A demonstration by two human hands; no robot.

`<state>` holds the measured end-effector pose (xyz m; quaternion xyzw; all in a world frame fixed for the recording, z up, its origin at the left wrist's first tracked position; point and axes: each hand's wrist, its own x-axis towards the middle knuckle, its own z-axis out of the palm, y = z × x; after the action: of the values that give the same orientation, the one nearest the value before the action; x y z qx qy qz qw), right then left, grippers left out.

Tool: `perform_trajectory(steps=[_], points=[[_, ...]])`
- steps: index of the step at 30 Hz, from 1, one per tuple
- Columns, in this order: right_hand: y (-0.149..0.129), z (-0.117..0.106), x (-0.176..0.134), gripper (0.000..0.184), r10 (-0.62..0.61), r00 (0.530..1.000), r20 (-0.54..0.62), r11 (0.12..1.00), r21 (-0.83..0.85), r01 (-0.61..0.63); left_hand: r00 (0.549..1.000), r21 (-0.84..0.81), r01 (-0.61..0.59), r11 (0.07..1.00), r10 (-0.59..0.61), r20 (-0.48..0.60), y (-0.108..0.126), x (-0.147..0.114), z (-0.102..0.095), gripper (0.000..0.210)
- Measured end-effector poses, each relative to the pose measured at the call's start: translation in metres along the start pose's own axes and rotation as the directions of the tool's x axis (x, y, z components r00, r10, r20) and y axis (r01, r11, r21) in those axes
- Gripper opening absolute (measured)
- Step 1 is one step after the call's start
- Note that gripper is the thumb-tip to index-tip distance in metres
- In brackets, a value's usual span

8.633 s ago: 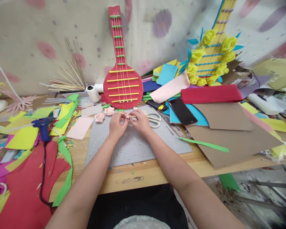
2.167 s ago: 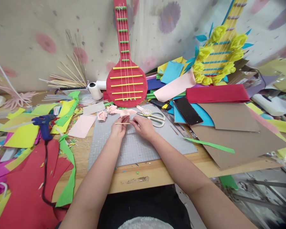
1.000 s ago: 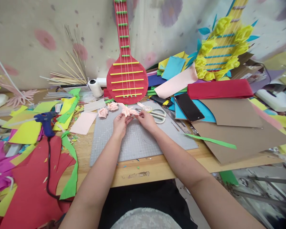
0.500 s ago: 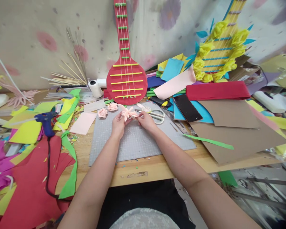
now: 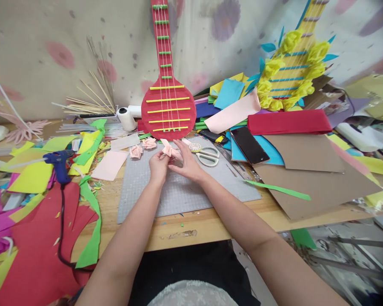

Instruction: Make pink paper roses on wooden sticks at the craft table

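Pinching a pale pink, folded paper flower [image 5: 169, 149] in left hand [image 5: 158, 167] above gray gridded cutting mat [image 5: 191, 193]; right hand [image 5: 189, 164] spread wide beside it, contact unclear. Two pale pink paper roses [image 5: 135, 151], farther left, look done; held one seems part-shaped.

This place seems to be a handicraft workspace: on the wooden table [image 5: 169, 229] there are a blue glue gun [image 5: 60, 165], a cutting mat [image 5: 178, 197], scissors [image 5: 208, 155], coloured scraps [image 5: 32, 180] and a red lute-shaped model [image 5: 169, 108].
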<state>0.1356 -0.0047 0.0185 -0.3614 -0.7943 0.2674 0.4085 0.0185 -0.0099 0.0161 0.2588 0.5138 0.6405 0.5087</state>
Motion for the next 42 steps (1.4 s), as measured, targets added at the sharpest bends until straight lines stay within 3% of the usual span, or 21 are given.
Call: perform_trajectory(steps=[3,8,11,15,21,31,37,42], points=[[-0.001,0.001,0.002,0.076,0.073,0.997,-0.02,0.992,0.1,-0.071,1.0,-0.019,0.006,1.0,-0.006,0.024,-0.002,0.0,0.003,0.018],[0.011,-0.001,0.01,0.032,0.264,0.961,-0.085,0.915,0.338,-0.221,0.999,0.003,0.041,0.999,-0.041,0.028,0.002,-0.002,0.01,0.026],[0.022,-0.002,0.013,0.028,0.374,0.927,-0.032,0.733,0.623,-0.274,0.993,-0.026,0.114,0.993,-0.114,0.017,0.008,-0.004,0.013,0.023],[0.028,-0.003,0.013,0.028,0.409,0.912,0.021,0.563,0.781,-0.271,0.986,-0.022,0.16,0.987,-0.158,0.059,0.016,-0.004,0.016,0.016],[0.024,-0.006,0.013,0.03,0.454,0.889,0.064,0.527,0.785,-0.325,0.982,0.048,0.175,0.983,-0.177,0.059,0.017,-0.003,0.018,0.007],[0.022,-0.012,0.013,0.02,0.458,0.884,0.09,0.525,0.775,-0.351,0.976,0.064,0.213,0.975,-0.211,-0.045,0.016,-0.003,0.02,0.016],[0.024,-0.017,0.014,0.028,0.557,0.821,0.13,0.449,0.784,-0.428,0.972,0.046,0.216,0.975,-0.211,-0.105,0.017,-0.002,0.021,0.01],[0.015,-0.03,0.012,0.036,0.637,0.721,0.273,0.533,0.52,-0.668,0.967,0.028,0.195,0.98,-0.187,-0.175,0.012,0.007,0.019,0.009]])
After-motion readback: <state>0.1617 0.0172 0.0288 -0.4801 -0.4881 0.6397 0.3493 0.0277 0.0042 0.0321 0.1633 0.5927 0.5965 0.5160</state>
